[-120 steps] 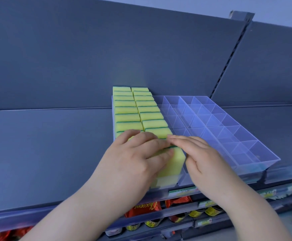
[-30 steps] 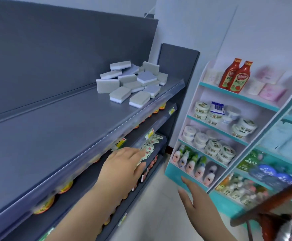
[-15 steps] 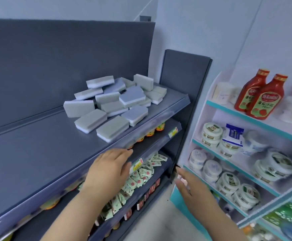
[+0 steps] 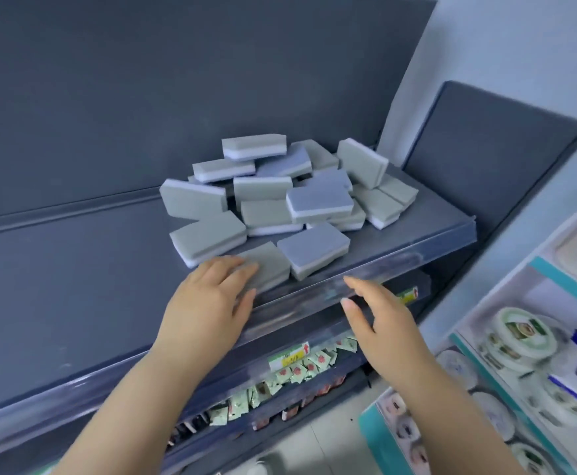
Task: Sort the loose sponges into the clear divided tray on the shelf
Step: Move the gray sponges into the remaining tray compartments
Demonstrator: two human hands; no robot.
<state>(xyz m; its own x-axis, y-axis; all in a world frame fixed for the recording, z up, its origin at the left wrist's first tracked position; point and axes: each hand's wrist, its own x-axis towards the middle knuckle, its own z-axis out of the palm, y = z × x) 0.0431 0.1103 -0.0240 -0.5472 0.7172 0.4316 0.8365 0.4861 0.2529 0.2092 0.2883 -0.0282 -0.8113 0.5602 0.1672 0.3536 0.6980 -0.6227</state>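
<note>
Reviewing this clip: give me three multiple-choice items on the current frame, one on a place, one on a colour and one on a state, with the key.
1. Where does the pile of grey-and-white rectangular sponges lie?
A. On the dark grey metal shelf, near its right end
B. On the floor
C. In a shopping basket

2. What colour is the top face of the nearest sponge, which the left hand touches?
A. Yellow
B. Grey
C. Red

3. How is the right hand?
A. Gripping a sponge
B. Open, holding nothing
C. Pinching a price label

Key: 1 A, the pile sits on the shelf by its right edge; 2 B, that face is plain grey; 3 B, its fingers are straight and apart from every sponge.
</note>
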